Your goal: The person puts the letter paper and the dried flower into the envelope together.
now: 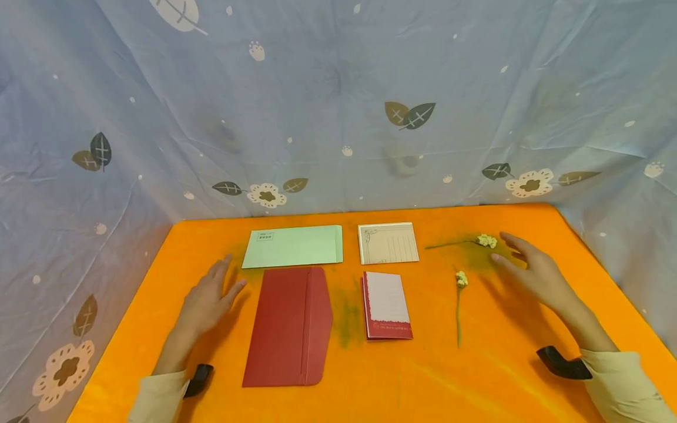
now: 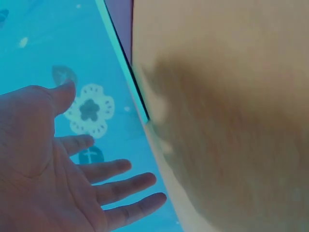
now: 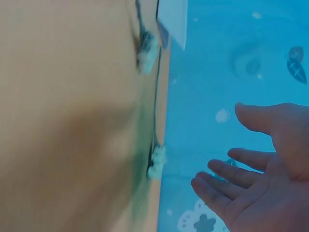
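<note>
My left hand [image 1: 203, 302] hovers over the table's left side, fingers spread and holding nothing. To its right lie a pale green envelope [image 1: 296, 245] and, nearer me, a red envelope [image 1: 280, 329] with its flap to the right. My right hand [image 1: 536, 276] is held above the right side, also with nothing in it. Close to its fingertips is the head of a yellow flower sprig [image 1: 485, 241] lying sideways; a second yellow flower sprig [image 1: 462, 281] points toward me. In the right wrist view the hand [image 3: 260, 179] has its fingers extended, apart from both sprigs.
A cream lined card [image 1: 389, 244] lies at the middle back. In front of it is a folded red and white card [image 1: 388, 302]. An orange cloth [image 1: 423, 388] covers the table, and a blue patterned curtain [image 1: 328, 147] stands behind and at both sides.
</note>
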Demonstrator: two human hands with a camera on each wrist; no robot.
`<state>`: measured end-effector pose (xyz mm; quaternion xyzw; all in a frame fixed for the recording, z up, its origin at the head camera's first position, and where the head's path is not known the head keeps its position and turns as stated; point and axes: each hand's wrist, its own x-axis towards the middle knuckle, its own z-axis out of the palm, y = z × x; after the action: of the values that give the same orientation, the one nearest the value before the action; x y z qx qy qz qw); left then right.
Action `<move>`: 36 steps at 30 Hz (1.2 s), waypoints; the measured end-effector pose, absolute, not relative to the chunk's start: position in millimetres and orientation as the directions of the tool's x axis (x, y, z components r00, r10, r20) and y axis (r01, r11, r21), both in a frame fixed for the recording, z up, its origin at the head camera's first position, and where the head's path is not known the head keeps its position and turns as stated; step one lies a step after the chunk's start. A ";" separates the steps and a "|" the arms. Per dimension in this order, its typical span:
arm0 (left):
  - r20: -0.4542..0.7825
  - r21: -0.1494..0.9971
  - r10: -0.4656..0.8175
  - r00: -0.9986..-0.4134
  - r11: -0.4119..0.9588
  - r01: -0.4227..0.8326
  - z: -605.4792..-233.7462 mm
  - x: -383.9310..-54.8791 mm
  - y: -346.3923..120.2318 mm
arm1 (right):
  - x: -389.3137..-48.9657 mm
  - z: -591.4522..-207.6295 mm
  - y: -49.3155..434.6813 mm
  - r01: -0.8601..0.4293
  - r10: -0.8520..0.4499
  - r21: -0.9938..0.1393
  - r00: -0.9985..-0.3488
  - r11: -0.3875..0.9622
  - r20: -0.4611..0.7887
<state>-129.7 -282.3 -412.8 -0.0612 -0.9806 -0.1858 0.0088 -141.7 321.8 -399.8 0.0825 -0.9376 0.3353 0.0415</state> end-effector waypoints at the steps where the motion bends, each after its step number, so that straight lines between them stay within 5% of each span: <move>1: 0.042 0.363 0.119 -0.992 0.923 0.126 -412.0 -128.7 -279.9 | -140.9 -398.7 318.6 -0.196 -0.129 -0.632 -0.980 0.749 0.151; 6: 0.055 0.363 0.135 -0.989 0.921 0.145 -409.8 -123.2 -268.6 | -139.0 -396.3 299.9 -0.251 -0.147 -0.694 -0.967 0.674 0.208; 20: 0.099 0.325 0.169 -0.981 0.926 0.193 -410.6 -106.0 -227.7 | -132.5 -398.9 250.2 -0.115 -0.320 -0.926 -0.947 0.360 -0.006; 36: -0.008 0.233 0.217 -0.976 0.950 0.209 -423.9 -91.2 -194.8 | -137.1 -402.3 197.9 0.037 -0.464 -0.961 -0.870 0.273 -0.166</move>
<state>-91.2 -194.8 -423.9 -0.1078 -0.9872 -0.1160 -0.0168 -137.1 197.9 -402.3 0.1389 -0.7687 0.5866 -0.2138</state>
